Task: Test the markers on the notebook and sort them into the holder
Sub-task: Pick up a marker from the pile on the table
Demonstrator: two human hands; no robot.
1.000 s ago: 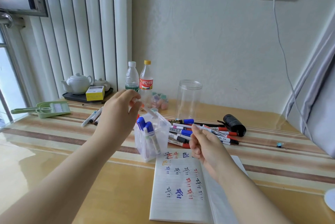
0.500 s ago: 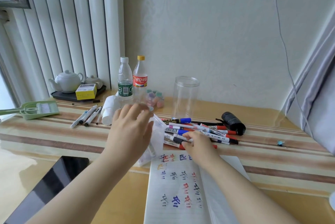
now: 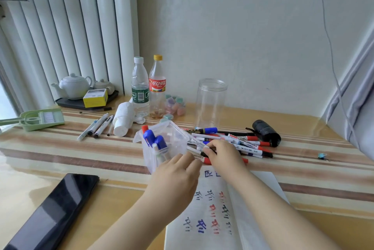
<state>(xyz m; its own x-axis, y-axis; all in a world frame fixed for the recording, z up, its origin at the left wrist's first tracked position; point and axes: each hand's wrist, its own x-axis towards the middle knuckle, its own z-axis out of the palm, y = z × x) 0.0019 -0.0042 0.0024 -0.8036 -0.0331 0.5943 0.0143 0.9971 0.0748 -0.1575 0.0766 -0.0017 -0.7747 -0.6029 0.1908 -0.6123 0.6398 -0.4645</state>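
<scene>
A clear plastic holder (image 3: pixel 172 140) stands mid-table with two blue-capped markers (image 3: pixel 154 140) and a red-capped one (image 3: pixel 144 128) inside. To its right lies a pile of loose red, blue and black markers (image 3: pixel 245 143). My right hand (image 3: pixel 223 157) rests on the near edge of the pile, its fingertips pinching a white-barrelled marker (image 3: pixel 199 145). My left hand (image 3: pixel 176 177) sits at the holder's front right corner with fingers stretched toward the right hand, holding nothing I can see. The open notebook (image 3: pixel 210 219) with coloured test marks lies under both wrists.
A tall clear jar (image 3: pixel 211 103), two bottles (image 3: pixel 140 87) and a black roll (image 3: pixel 266 132) stand behind the pile. A white tissue roll (image 3: pixel 123 120), several pens (image 3: pixel 97 126) and a green dustpan (image 3: pixel 38 120) lie left. A dark phone (image 3: pixel 50 213) lies near left.
My left hand came down from the holder's top to its front right corner. My right hand reached forward into the pile and pinched a marker. The view tilted downward.
</scene>
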